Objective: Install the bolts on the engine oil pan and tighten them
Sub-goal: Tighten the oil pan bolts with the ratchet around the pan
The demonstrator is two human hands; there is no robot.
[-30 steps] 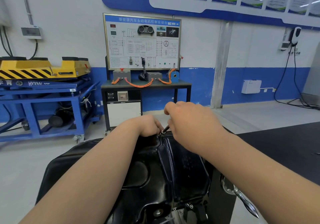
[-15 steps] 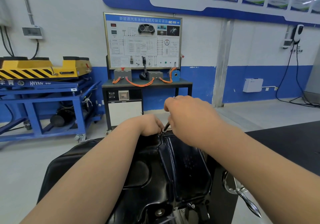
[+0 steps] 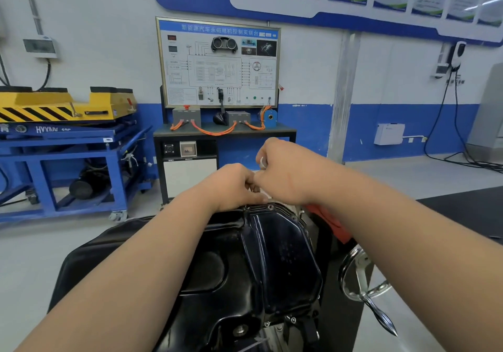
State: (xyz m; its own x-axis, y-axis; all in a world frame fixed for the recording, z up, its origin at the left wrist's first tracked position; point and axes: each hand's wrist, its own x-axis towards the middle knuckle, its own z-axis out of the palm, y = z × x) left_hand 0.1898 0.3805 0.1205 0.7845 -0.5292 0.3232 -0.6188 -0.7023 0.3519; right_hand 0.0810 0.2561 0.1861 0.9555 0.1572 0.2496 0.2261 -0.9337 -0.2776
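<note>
Resting the left hand (image 3: 234, 185) on the far flange (image 3: 258, 207) of the oil pan (image 3: 275, 259), bunching the fingers into a curl; not possible to tell whether anything is being pinched inside. Presenting the pan bottom-up in the centre foreground, directly below both forearms. Judging it as stamped steel: stiff, fairly heavy, glossy and probably oily (slippery on bare skin), so steadying by the flat flange rather than by the smooth domed sump. Closing the right hand (image 3: 291, 173) just beside the left, apparently touching it, clamping thumb and fingers on a small pale piece (image 3: 261, 161), too blurred to name. Treating it, if a bolt, as light, hard and easily dropped: gripping by the head, starting the thread by fingertip.
</note>
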